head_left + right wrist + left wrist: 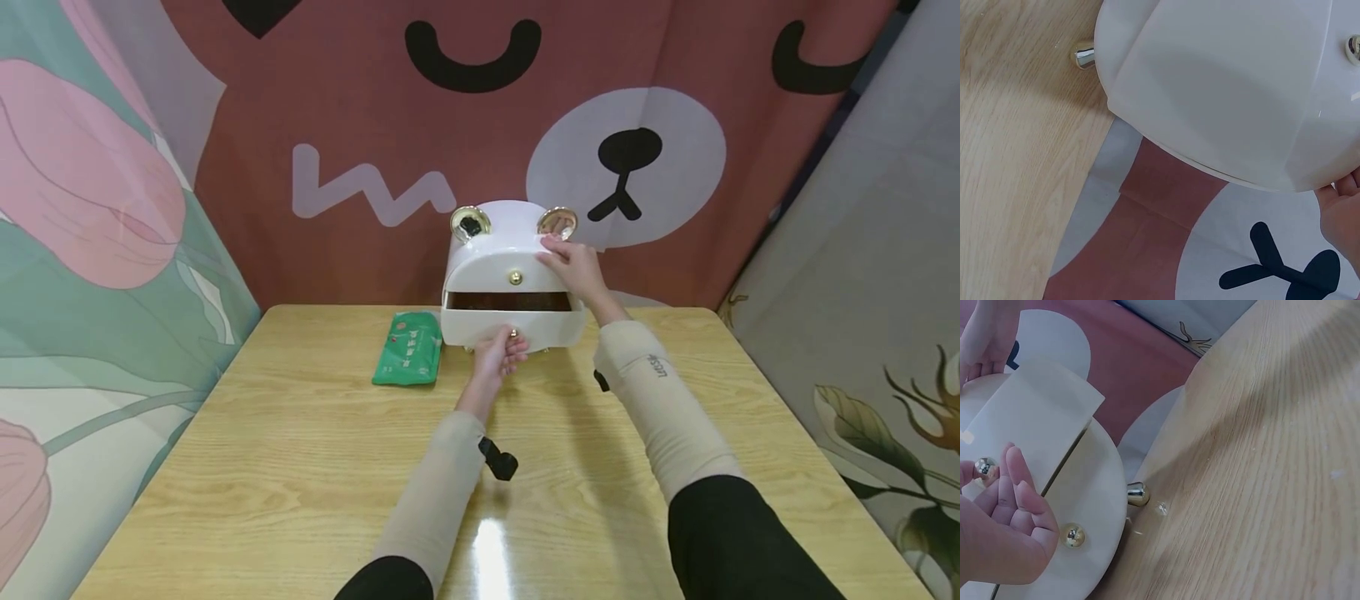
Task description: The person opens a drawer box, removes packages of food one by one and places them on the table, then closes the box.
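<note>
A white chest of small drawers (480, 260) with gold round ears, gold knobs and gold feet stands at the table's back edge. Its middle drawer (480, 327) is pulled partly out, showing a dark gap above its front. My left hand (495, 357) pinches that drawer's gold knob (984, 467) between thumb and finger, the other fingers loosely bent. Below it, in the left wrist view, a lower drawer's knob (1072, 535) shows. My right hand (576, 265) rests on the chest's upper right side, just under the right ear (557, 222), with fingers spread along the edge.
A green packet (408, 350) with white lettering lies on the wooden table (300, 467), just left of the chest. Behind the table hangs a reddish-brown cloth (360, 108) with a cartoon face. Patterned cloths flank both sides.
</note>
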Tool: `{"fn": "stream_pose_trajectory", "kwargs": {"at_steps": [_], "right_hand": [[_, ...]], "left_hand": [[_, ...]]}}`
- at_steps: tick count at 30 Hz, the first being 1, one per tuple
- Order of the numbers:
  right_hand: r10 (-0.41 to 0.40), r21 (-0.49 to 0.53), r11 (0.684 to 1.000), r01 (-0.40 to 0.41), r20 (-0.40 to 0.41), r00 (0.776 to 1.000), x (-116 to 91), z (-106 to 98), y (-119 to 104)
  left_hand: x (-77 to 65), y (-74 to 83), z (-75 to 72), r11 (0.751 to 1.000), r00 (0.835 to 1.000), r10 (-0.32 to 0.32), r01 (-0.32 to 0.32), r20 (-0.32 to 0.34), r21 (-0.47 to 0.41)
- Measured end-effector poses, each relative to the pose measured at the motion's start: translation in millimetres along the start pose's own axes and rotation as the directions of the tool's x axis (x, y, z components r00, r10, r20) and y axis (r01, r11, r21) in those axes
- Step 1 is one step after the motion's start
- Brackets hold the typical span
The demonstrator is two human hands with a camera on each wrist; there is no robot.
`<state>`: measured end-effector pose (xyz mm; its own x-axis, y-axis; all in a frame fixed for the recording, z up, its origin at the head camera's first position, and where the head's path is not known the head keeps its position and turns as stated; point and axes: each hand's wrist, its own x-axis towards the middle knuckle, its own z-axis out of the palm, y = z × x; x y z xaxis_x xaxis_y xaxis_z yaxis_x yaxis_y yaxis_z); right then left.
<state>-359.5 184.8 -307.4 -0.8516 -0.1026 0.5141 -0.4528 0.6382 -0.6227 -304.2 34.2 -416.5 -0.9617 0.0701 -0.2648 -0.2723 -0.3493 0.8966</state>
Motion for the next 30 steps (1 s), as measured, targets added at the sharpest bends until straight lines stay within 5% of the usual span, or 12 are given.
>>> {"fn": "stream_pose_trajectory", "kwargs": {"at_steps": [30], "right_hand": [[-0.008, 0.000, 1.000, 0.008, -0.009, 1.000, 0, 1, 2]], "left_hand": [[-18.1, -6.0, -1.4, 1.000, 1.000, 0.012, -0.012, -0.007, -0.002]]}}
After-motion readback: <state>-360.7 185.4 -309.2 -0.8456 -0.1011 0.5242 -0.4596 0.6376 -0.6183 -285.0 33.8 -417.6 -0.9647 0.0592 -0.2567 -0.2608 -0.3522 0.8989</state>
